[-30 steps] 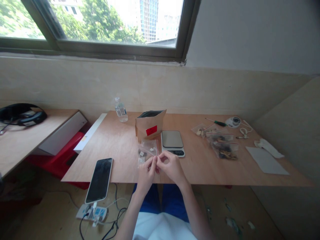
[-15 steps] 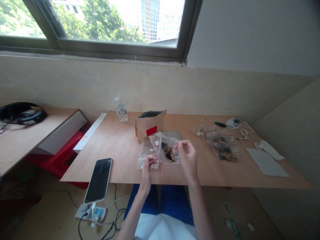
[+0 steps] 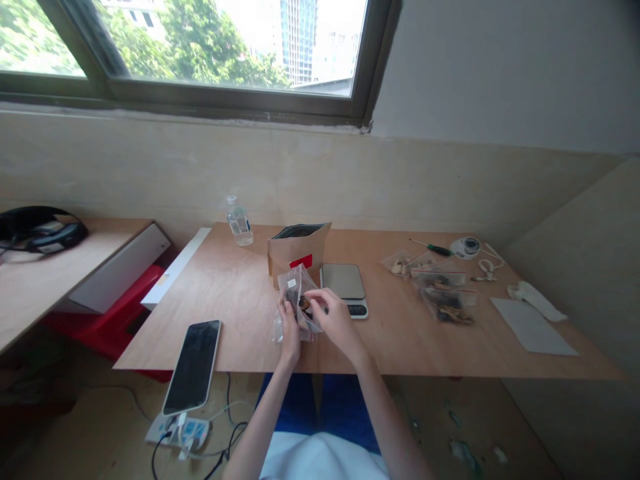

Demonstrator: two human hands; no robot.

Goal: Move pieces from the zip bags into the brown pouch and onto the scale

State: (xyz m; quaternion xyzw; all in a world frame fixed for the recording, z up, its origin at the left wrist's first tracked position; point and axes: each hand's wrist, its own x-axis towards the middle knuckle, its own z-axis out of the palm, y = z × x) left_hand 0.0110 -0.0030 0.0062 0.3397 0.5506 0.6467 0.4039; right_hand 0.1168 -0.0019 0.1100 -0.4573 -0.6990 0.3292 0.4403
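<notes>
My left hand [image 3: 289, 333] is closed on a clear zip bag [image 3: 292, 293] with a small white label, holding it tilted above the table's near edge. Dark brown dried pieces [image 3: 304, 303], perhaps mushroom slices, are at the bag. My right hand [image 3: 333, 317] pinches at the bag's right side, fingertips touching beside a brown piece; whether they grip the piece or the plastic I cannot tell. Another clear bag [image 3: 278, 330] lies partly hidden under my left hand. Behind stands an open kraft paper pouch [image 3: 285, 257] with a red label. A kitchen scale [image 3: 345, 281] is just beyond my right hand.
Several zip bags of dried pieces [image 3: 445, 297] lie to the right, near a green screwdriver [image 3: 440, 250], a white camera [image 3: 466, 248] and a white sheet [image 3: 533, 327]. A water bottle [image 3: 240, 223] stands at the back left. A phone [image 3: 193, 363] is at the front left above a power strip [image 3: 195, 432].
The zip bag has moved left and been turned, uncovering the scale. My right hand has moved left from the bag's far edge to the brown pieces.
</notes>
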